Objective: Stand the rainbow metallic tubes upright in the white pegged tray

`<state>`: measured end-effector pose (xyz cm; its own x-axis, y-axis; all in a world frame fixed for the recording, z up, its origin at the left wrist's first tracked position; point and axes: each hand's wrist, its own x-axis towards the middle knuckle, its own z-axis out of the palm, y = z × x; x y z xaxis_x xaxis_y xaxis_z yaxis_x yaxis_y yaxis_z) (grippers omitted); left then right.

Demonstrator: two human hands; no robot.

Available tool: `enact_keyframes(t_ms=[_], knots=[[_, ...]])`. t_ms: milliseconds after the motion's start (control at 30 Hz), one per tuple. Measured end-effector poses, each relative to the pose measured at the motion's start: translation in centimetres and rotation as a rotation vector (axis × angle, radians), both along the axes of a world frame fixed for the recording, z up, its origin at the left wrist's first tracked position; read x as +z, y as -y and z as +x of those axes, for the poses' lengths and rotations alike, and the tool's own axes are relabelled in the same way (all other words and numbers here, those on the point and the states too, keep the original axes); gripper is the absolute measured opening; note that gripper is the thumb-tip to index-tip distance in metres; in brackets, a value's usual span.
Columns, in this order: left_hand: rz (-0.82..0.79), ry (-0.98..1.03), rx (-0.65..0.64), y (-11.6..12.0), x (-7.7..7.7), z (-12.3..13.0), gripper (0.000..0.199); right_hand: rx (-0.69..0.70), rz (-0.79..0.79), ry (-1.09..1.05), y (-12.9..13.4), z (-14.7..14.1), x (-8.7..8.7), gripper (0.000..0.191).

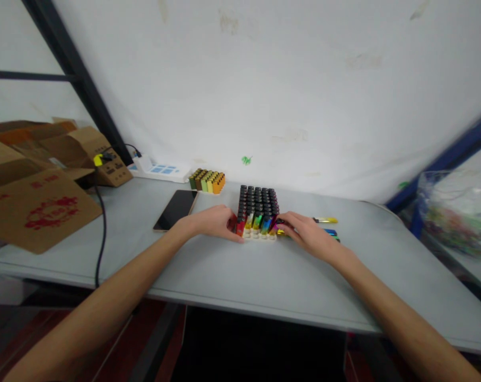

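A block of upright lighters [258, 204] with black tops and shiny coloured bodies stands in a white tray [260, 236], whose front row of holes shows bare. My left hand [218, 223] curls around the tray's left front corner, thumb along the front edge and fingers by a red lighter [240, 227]. At the right front side, the fingers of my right hand [302, 229] are pinched on a lighter [280, 221], mostly hidden by them. Loose lighters lie on the table beside that hand, among them a yellow one [326, 220] and a blue one [331, 232].
A second block of lighters [207, 181], yellow, green and orange, stands near the wall. Left of my work lie a dark phone [176, 210], a white power strip [160, 172], a black cable [102, 233] and an open cardboard box [53, 207]. A clear plastic bag [458, 212] is at right.
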<state>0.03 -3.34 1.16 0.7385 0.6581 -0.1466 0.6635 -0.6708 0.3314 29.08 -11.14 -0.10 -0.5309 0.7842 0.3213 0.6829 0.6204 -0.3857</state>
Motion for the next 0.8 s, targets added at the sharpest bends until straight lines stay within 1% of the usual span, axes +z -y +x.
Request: enact_keyframes(t_ms=[67, 200, 267, 333, 467, 567, 667, 733, 800], knots=[[0.001, -0.011, 0.002, 0.0, 0.1, 0.0, 0.056, -0.053, 0.036, 0.049, 0.1, -0.4, -0.1, 0.033], [0.017, -0.029, 0.002, -0.1, 0.0, 0.0, 0.058, -0.211, 0.071, 0.146, 0.4, -1.1, -0.3, 0.036], [0.022, -0.020, 0.005, -0.2, -0.2, -0.1, 0.058, -0.244, 0.087, 0.194, 0.3, -0.9, -0.2, 0.038], [0.021, -0.009, 0.008, -0.3, -0.5, -0.2, 0.059, -0.201, 0.073, 0.218, 0.0, 0.0, 0.1, 0.038], [0.023, 0.012, -0.002, -0.5, -0.8, -0.3, 0.058, -0.109, 0.016, 0.158, -0.8, 3.0, 0.6, 0.033], [0.028, 0.012, -0.006, -0.5, -0.8, -0.3, 0.057, -0.045, -0.040, 0.137, -1.3, 4.7, 0.1, 0.033], [0.023, 0.006, 0.002, -0.5, -0.8, -0.3, 0.058, 0.006, -0.131, 0.134, -1.6, 5.2, -0.9, 0.030], [0.023, 0.003, 0.008, -0.6, -0.8, -0.3, 0.059, -0.004, -0.144, 0.115, -1.7, 5.0, -1.3, 0.026], [0.023, 0.004, 0.007, -0.6, -0.8, -0.3, 0.059, -0.043, -0.133, 0.081, -1.6, 4.7, -1.3, 0.023]])
